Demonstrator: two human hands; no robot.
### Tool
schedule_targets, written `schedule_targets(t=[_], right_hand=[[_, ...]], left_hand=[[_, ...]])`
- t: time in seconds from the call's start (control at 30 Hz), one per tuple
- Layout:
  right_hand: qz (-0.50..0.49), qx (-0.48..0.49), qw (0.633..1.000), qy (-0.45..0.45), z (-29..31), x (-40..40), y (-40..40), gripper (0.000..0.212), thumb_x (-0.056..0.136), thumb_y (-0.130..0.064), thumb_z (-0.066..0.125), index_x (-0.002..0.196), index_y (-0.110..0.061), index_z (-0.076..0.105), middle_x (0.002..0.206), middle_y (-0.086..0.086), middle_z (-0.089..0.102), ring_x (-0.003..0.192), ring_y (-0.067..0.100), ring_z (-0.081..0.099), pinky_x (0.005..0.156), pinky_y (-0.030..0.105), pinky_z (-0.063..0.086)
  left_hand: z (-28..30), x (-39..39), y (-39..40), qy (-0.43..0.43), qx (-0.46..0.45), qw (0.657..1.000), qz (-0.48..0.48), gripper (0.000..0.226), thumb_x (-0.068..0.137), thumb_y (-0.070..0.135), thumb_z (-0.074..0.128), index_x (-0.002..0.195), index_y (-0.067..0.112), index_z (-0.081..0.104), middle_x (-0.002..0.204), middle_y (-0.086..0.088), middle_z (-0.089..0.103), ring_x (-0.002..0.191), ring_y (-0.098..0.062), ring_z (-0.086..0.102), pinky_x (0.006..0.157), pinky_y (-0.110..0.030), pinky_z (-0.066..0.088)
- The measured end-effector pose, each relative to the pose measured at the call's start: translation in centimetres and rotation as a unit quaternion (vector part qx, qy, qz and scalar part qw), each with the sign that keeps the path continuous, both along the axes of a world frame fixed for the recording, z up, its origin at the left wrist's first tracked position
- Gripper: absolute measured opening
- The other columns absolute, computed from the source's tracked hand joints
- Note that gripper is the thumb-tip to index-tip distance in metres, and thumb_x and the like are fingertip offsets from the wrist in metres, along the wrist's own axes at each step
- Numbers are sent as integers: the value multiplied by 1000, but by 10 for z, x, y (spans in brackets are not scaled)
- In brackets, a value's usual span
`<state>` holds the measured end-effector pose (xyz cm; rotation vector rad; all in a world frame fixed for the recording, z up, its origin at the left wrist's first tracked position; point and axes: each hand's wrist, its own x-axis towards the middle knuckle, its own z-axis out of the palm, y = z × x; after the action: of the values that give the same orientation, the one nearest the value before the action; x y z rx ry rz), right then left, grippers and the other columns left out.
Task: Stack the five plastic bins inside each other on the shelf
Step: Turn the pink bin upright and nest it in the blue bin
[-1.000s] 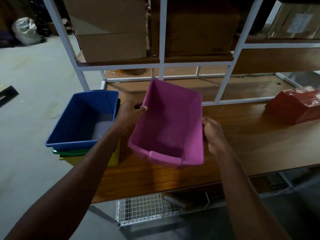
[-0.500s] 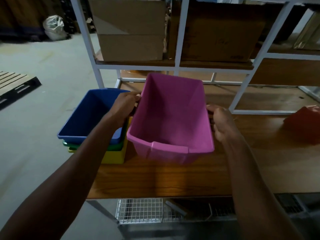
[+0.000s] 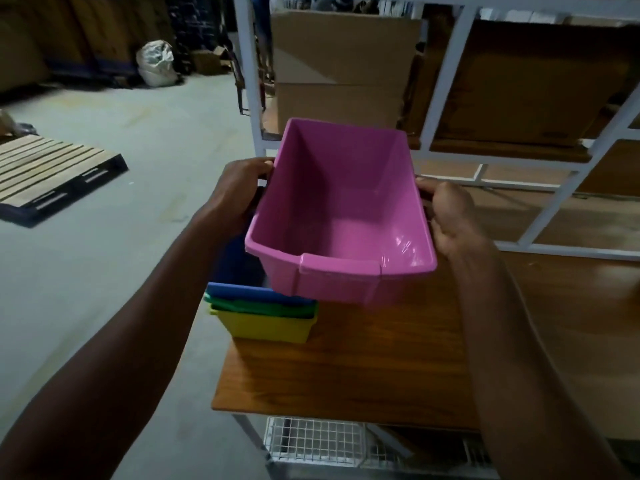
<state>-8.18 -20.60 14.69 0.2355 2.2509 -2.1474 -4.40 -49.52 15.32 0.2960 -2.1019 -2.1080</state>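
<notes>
I hold a pink plastic bin (image 3: 343, 216) in the air, mouth up, over the nested pile. My left hand (image 3: 239, 192) grips its left rim and my right hand (image 3: 450, 216) grips its right rim. Below it, at the left end of the wooden shelf board (image 3: 363, 368), stands the pile: a blue bin (image 3: 252, 292) inside a green bin (image 3: 263, 308) inside a yellow bin (image 3: 266, 327). The pink bin hides most of the blue bin's inside. No red bin shows in this view.
White metal shelf uprights (image 3: 440, 88) rise behind the bins, with cardboard boxes (image 3: 339, 67) on the upper level. A wire mesh rack (image 3: 311, 441) sits under the board. To the left are concrete floor, a wooden pallet (image 3: 45, 171) and a white sack (image 3: 156, 64).
The pink bin has moved left and now hangs over the blue, green and yellow pile. My view has swung left, so the red bin at the right has left the picture.
</notes>
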Motion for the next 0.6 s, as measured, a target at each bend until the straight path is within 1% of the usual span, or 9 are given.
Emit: schedule_targets(t=[0.1, 0.2, 0.27, 0.37, 0.43, 0.53, 0.6], right_hand=[[10, -16, 1000, 4, 0, -5, -46, 28, 103, -24, 55, 86, -21, 77, 73, -4, 78, 80, 21, 73, 82, 44, 62], [25, -18, 1000, 5, -7, -12, -84, 31, 105, -24, 52, 84, -21, 75, 70, -5, 76, 76, 19, 72, 78, 41, 59], [33, -10, 999, 4, -13, -15, -104, 33, 106, -26, 51, 85, -20, 75, 66, -7, 74, 73, 17, 70, 75, 38, 55], [27, 7, 1000, -1, -21, -20, -128, 28, 105, -28, 52, 92, -17, 75, 75, -4, 74, 76, 16, 70, 76, 38, 54], [19, 14, 1000, -4, -26, -23, -137, 26, 105, -27, 52, 95, -17, 74, 76, -2, 73, 73, 16, 69, 75, 38, 54], [16, 25, 999, -11, -34, -25, -140, 29, 106, -23, 50, 91, -16, 74, 70, -4, 72, 68, 15, 68, 71, 35, 55], [17, 29, 999, -18, -39, -26, -140, 33, 106, -20, 48, 84, -17, 72, 67, -5, 71, 67, 14, 67, 70, 33, 54]], left_hand=[[2, -5, -45, 11, -6, 1000, 16, 35, 97, 13, 48, 104, 15, 82, 100, -11, 72, 85, -32, 65, 72, -40, 47], [-5, -14, -88, 2, -19, 1000, 19, 36, 95, 17, 49, 107, 21, 83, 103, -7, 74, 83, -27, 67, 72, -37, 50], [-11, -20, -111, -6, -19, 1000, 14, 37, 95, 18, 49, 109, 23, 83, 102, -5, 75, 81, -25, 67, 69, -36, 49], [-20, -34, -131, -21, -5, 1000, -2, 38, 94, 17, 48, 109, 22, 83, 96, -1, 74, 75, -23, 65, 62, -33, 45], [-29, -42, -140, -36, 9, 999, -13, 38, 93, 18, 49, 111, 21, 82, 95, 0, 72, 69, -20, 62, 59, -31, 44], [-47, -52, -147, -55, 9, 998, -25, 39, 92, 22, 48, 112, 21, 81, 99, -1, 67, 71, -20, 59, 54, -27, 44], [-57, -55, -147, -65, 5, 997, -39, 38, 95, 22, 46, 112, 20, 81, 99, -2, 65, 71, -19, 58, 52, -24, 45]])
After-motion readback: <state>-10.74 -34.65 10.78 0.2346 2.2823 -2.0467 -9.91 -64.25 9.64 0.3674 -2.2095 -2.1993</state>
